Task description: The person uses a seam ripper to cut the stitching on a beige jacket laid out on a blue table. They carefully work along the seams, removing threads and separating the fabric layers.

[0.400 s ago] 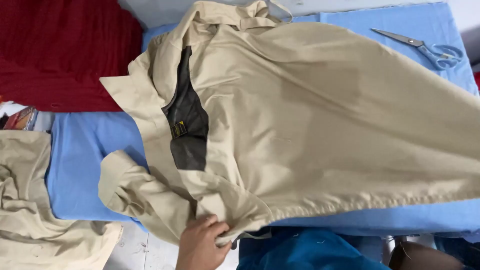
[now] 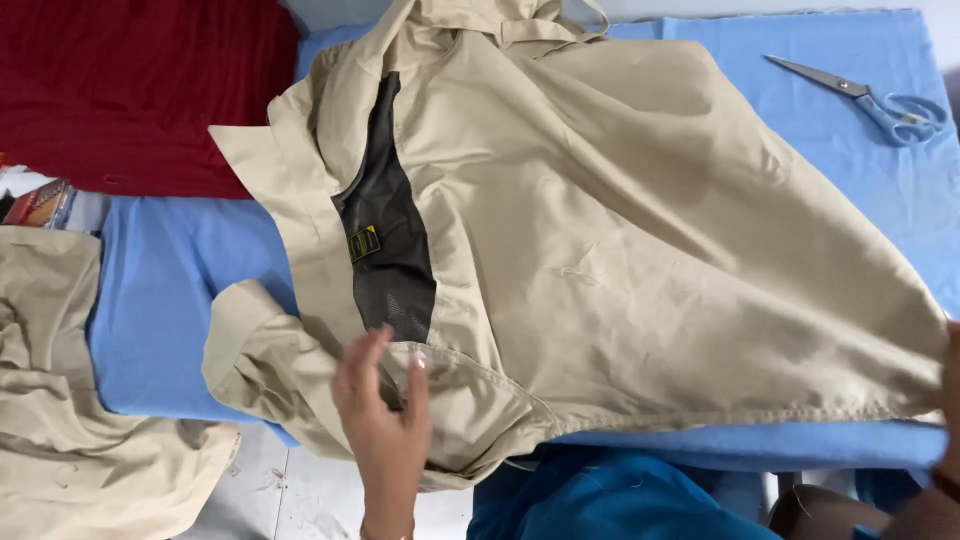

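L hand (image 2: 382,430) comes up from the near edge, fingers spread and loose, palm flat on the beige jacket (image 2: 640,260) near its shoulder seam, not clamped on anything, just pressing the cloth. R hand (image 2: 950,385) is only a sliver at the far right edge of view, touching the jacket's hem end; can't tell if it grips or just rests there. Going left to right: another beige garment (image 2: 60,400) lies crumpled at the near left, hanging off the table's left end twd the floor. Beyond it, at the far left corner, a dark red cloth (image 2: 130,90) is spread out, w/ some small printed items (image 2: 40,200) just at its near left edge. The table itself is covered w/ a blue cloth (image 2: 160,300), bare in a strip between the red cloth and the jacket. The jacket lies flat across the middle of the table, collar end twd the left, hem twd the right, near edge running along the table's near edge; a dark lining panel (image 2: 385,240) w/ a small yellow label (image 2: 365,243) shows at the open neck. One sleeve (image 2: 260,350) is bunched at the near left, just beside the L hand. At the far right corner, well apart from the jacket, scissors (image 2: 870,95) w/ pale blue handles lie on the blue cloth.
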